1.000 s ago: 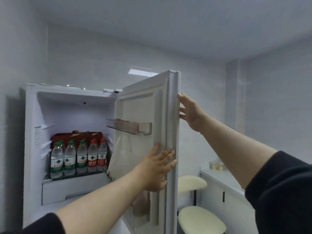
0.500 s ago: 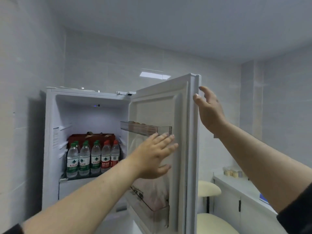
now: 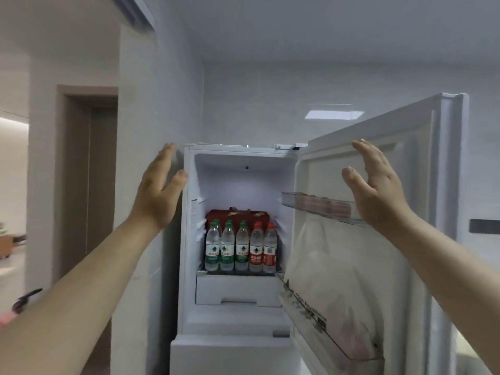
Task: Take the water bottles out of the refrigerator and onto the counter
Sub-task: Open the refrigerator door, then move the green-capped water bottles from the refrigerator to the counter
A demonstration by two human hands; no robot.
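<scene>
The white refrigerator (image 3: 189,212) stands with its door (image 3: 422,147) swung wide to the right. On a shelf inside, several water bottles (image 3: 240,247) stand in a row, green-labelled ones on the left and red-labelled ones (image 3: 263,249) on the right, in front of a dark red box (image 3: 238,215). My left hand (image 3: 159,193) is raised, fingers apart, just left of the refrigerator's left edge. My right hand (image 3: 376,185) is raised and empty in front of the door's inner side. Neither hand holds anything.
The door carries a clear bin (image 3: 319,207) near the top and a lower bin with a white plastic bag (image 3: 332,280). A white drawer (image 3: 238,290) sits under the bottle shelf. A wall and a brown doorway (image 3: 86,180) are at left.
The view has swung to face the refrigerator's inside. Both hands have come off the door, the left moving across to the refrigerator's left edge. The door stands wider.
</scene>
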